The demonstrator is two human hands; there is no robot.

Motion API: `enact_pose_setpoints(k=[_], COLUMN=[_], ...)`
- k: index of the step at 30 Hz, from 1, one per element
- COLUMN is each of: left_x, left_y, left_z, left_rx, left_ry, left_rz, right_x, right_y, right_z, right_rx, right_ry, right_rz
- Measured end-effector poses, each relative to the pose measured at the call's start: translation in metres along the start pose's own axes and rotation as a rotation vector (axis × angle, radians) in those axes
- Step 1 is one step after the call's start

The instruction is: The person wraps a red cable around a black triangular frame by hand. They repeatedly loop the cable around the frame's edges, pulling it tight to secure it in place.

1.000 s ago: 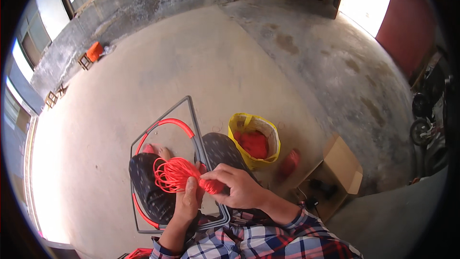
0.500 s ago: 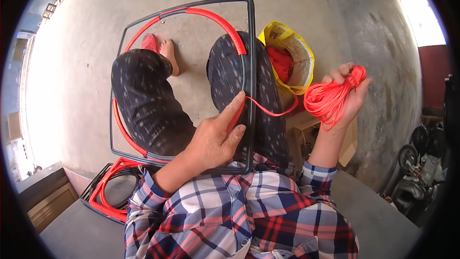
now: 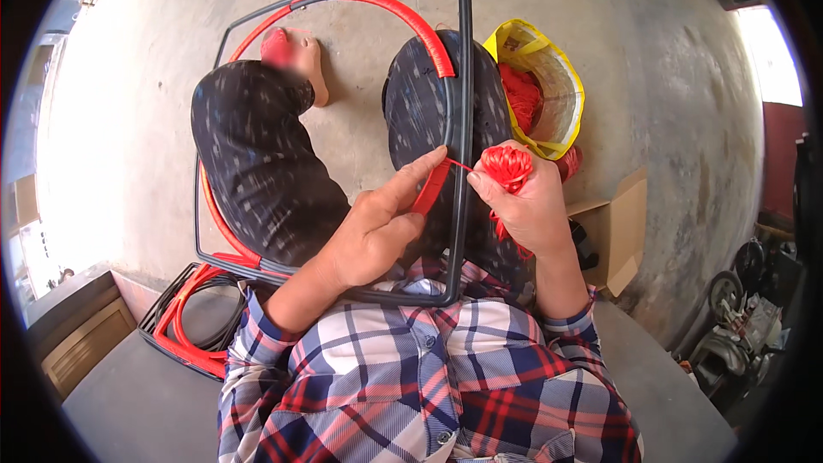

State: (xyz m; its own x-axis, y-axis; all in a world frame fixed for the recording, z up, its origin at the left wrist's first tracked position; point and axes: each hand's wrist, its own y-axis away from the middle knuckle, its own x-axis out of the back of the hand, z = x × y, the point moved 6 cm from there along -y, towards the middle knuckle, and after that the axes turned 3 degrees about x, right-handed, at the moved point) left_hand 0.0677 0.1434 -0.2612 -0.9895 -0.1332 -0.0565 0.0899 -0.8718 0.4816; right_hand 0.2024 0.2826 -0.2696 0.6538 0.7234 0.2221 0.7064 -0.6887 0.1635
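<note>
A dark rectangular frame (image 3: 465, 43) with rounded corners lies across my thighs. Inside it runs a curved ring, partly wrapped in red cord (image 3: 399, 10) at the top and along the sides. My left hand (image 3: 373, 227) grips the ring's right side, its index finger pressed on the upper end of a short wrapped stretch (image 3: 435, 187). Just outside the frame, my right hand (image 3: 538, 206) is closed around a bundle of red cord (image 3: 507, 165). From there a short, taut strand reaches left across the frame bar to my left fingertip. The ring's lower right part is hidden behind my left hand.
Beyond my right knee, a yellow-rimmed bag (image 3: 561, 103) holds more red cord. An open cardboard box (image 3: 626, 236) stands at the right. More frames with red wrapping (image 3: 167, 330) lie on the grey seat to my left. Machine parts (image 3: 729, 334) sit by the right wall.
My right hand has come in from the far right to beside the frame, and the loose, sagging strand is now short and taut. My left hand stays at the ring.
</note>
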Motion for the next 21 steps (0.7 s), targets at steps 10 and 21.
enact_pose_setpoints(k=[10, 21], left_x=[0.002, -0.011], left_y=[-0.025, -0.04], left_z=[-0.013, -0.02], left_rx=[0.34, 0.435], left_ry=[0.929, 0.934], left_rz=[-0.06, -0.147], right_x=[0.0, 0.0], right_y=[-0.005, -0.003], right_z=[0.001, 0.003], right_rx=[-0.08, -0.149], right_ry=[-0.166, -0.193], right_rz=[-0.01, -0.013])
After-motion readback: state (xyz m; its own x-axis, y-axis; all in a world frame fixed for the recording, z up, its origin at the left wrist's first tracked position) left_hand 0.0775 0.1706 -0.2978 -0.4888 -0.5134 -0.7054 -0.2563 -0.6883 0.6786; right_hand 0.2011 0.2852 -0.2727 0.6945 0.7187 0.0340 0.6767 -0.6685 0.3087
